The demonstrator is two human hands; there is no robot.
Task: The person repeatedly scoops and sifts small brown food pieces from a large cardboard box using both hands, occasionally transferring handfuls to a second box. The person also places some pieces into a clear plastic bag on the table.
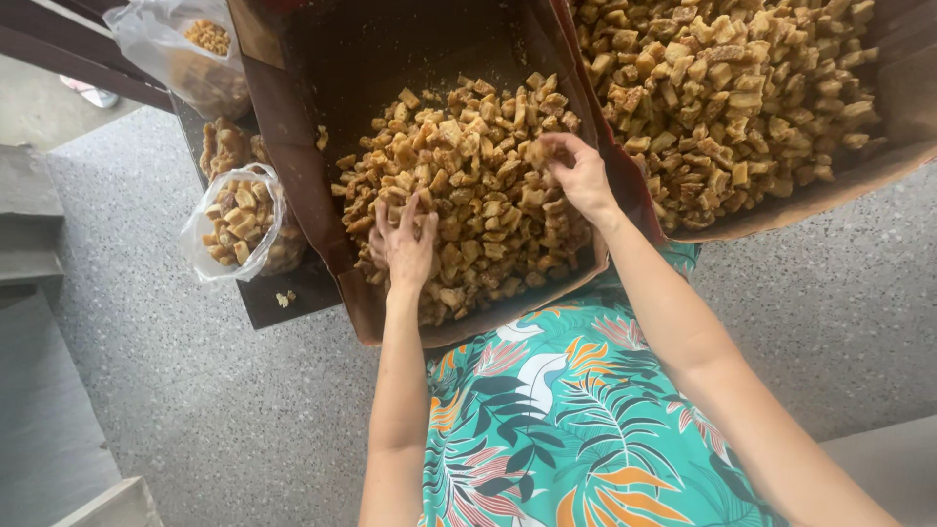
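A brown cardboard box [293, 146] lies on my lap, holding a heap of golden-brown fried snack pieces [478, 166]. My left hand [402, 244] rests flat on the near side of the heap, fingers spread among the pieces. My right hand [578, 174] is at the heap's right side, fingers curled around a few pieces. A second, fuller box [878, 161] of the same pieces stands to the right, touching the first.
Two clear plastic bags with snack pieces, one open [234, 224] and one further back [190, 49], sit on a dark low surface [283, 298] at the left. Speckled grey floor [195, 390] lies around. My lap shows a leaf-patterned green dress [576, 410].
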